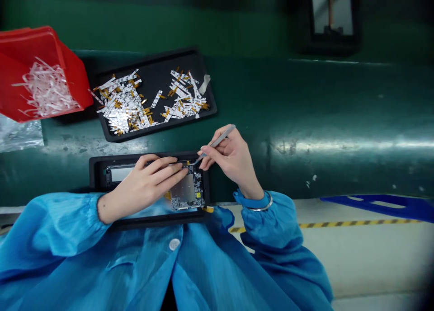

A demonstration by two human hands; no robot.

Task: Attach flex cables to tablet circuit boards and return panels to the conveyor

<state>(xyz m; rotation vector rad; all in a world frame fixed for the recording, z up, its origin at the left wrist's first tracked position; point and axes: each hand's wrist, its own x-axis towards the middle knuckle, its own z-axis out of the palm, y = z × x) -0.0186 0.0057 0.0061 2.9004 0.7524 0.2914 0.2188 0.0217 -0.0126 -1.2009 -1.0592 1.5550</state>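
Note:
My right hand [230, 159] grips a pair of metal tweezers [219, 141] between thumb and fingers. Their tip points down at the upper edge of a circuit board [185, 191], close to a small orange connector piece. The board lies in a tablet-like device inside a black tray [96, 173] at the front of the bench. My left hand [145, 182] rests over the device, fingers stretched out, fingertips on or just above the board's upper part. It hides the middle of the device. An orange flex strip [208, 209] sticks out past the board's lower right corner.
Behind, a black tray [154, 69] bears two heaps of white and orange flex strips [124, 105]. A red bin [73, 71] at left holds white peeled strips [49, 89], with a clear plastic bag [20, 134] below it. Another black tray [300, 35] stands far right.

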